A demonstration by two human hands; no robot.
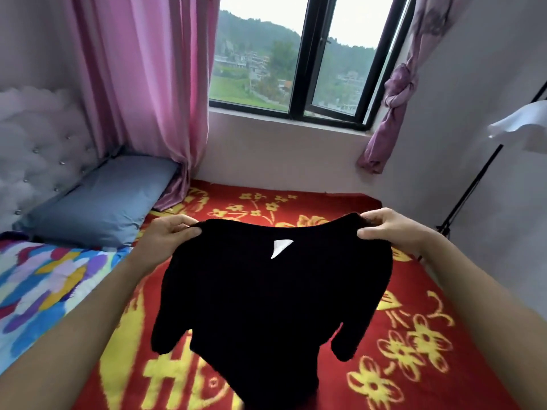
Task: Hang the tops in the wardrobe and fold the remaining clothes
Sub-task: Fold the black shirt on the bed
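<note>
Pinching a black top [266, 306] by its shoulders, left hand [168, 235] at 10 o'clock, right hand [390, 229] at 2, above the red blanket [414, 306]; seemingly readying it for hanging, next calling for a hanger, unseen here.

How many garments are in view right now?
1: the black top, held up at its shoulders by the left hand and right hand over the red blanket. The white thing at the right edge is too blurred to tell; others may lie out of view.

Both hands, left [170, 232] and right [390, 229], pinch a black top [266, 306] by its shoulders above the red blanket [414, 335].
</note>
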